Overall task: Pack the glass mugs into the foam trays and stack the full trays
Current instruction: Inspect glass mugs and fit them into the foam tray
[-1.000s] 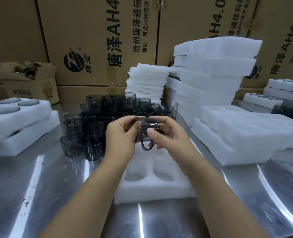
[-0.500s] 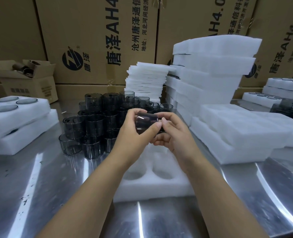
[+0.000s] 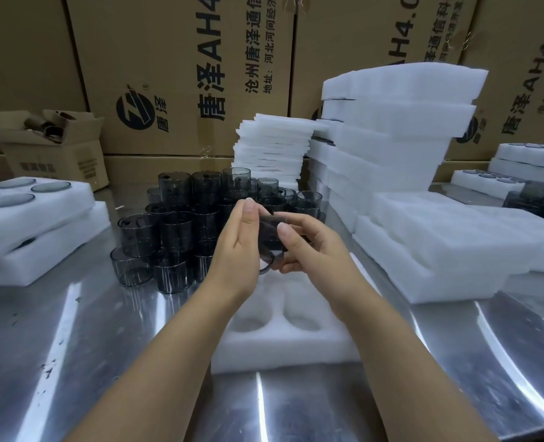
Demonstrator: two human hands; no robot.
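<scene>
A dark smoky glass mug (image 3: 270,232) lies on its side between both hands, its handle hanging down. My left hand (image 3: 237,247) grips its left end and my right hand (image 3: 310,247) its right end, above a white foam tray (image 3: 283,349) whose visible round pockets are bare. Behind the hands stands a cluster of several dark glass mugs (image 3: 181,224), some stacked two high. At the left, a filled foam tray (image 3: 41,208) with mug bottoms showing rests on another foam tray (image 3: 41,253).
A tall pile of foam trays (image 3: 395,132) and a pile of thin foam sheets (image 3: 273,148) stand behind. More foam trays (image 3: 455,250) lie at the right, filled ones (image 3: 487,180) farther right. Cardboard boxes (image 3: 181,74) wall the back. The metal table (image 3: 73,346) runs underneath.
Both hands have turned the mug between them; its handle went out of sight and now hangs down again. The hands stayed above the foam tray.
</scene>
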